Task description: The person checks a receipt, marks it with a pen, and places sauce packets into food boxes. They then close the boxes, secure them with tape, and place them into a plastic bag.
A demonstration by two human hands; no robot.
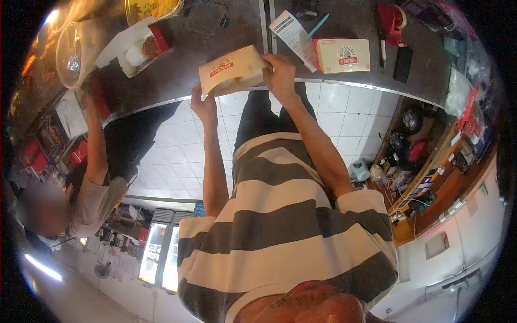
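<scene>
A cream cardboard box (229, 69) with a red and black printed logo is held up over the counter's front edge, tilted. My left hand (204, 104) grips its lower left corner. At its right end, my right hand (279, 74) has its fingers closed on the box. Right of my right hand, a similar box (344, 55) lies shut on the dark counter (237, 32). Between the boxes lie a printed paper slip (293, 39) and a blue pen (319, 26).
An open box (134, 54) with food stands at the left, near a co-worker's arm (96, 140). A tape dispenser (392, 24) and a black phone-like object (403, 64) lie at the right. Shelves with goods stand below right.
</scene>
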